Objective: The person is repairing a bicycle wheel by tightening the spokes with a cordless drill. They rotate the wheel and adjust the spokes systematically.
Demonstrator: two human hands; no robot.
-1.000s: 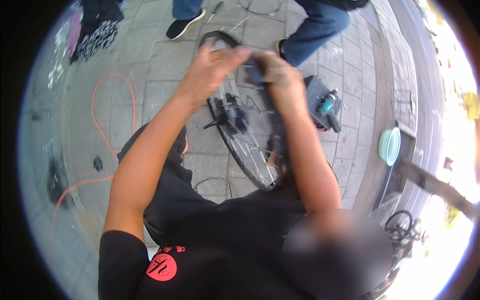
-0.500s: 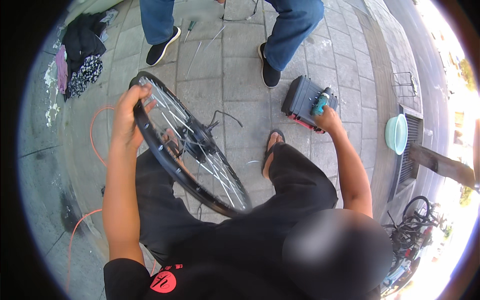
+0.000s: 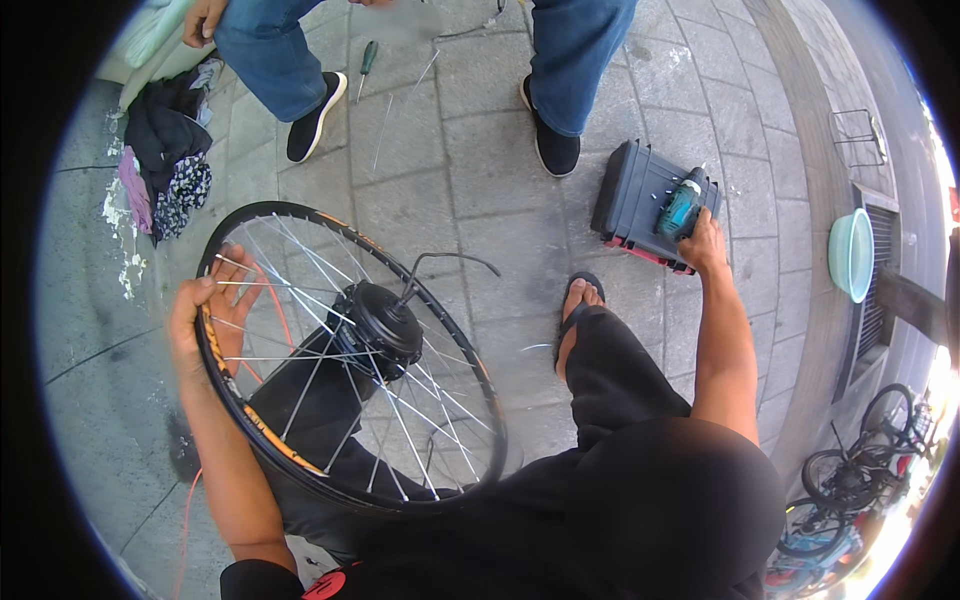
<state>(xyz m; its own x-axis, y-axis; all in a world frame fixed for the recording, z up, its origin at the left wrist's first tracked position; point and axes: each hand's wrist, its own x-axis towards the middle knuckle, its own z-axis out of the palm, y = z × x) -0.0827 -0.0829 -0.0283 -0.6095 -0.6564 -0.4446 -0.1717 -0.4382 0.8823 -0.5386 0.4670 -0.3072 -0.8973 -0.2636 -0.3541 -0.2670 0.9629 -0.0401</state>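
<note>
Wheel (image 3: pixel 380 325) with orange rim markings (image 3: pixel 281 445) in left grip (image 3: pixel 190 318); teal drill (image 3: pixel 680 207) in right grip (image 3: pixel 706 243)

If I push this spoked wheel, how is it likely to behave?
The wheel would probably roll or tip, since its rim is round and narrow. The bulky black hub suggests a heavy middle. Its thin, curved cable may flex or snag.

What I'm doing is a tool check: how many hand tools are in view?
2: the drill on the case, with the right hand on it, and the screwdriver on the paving near a black shoe. More could be hidden in the case.
</note>
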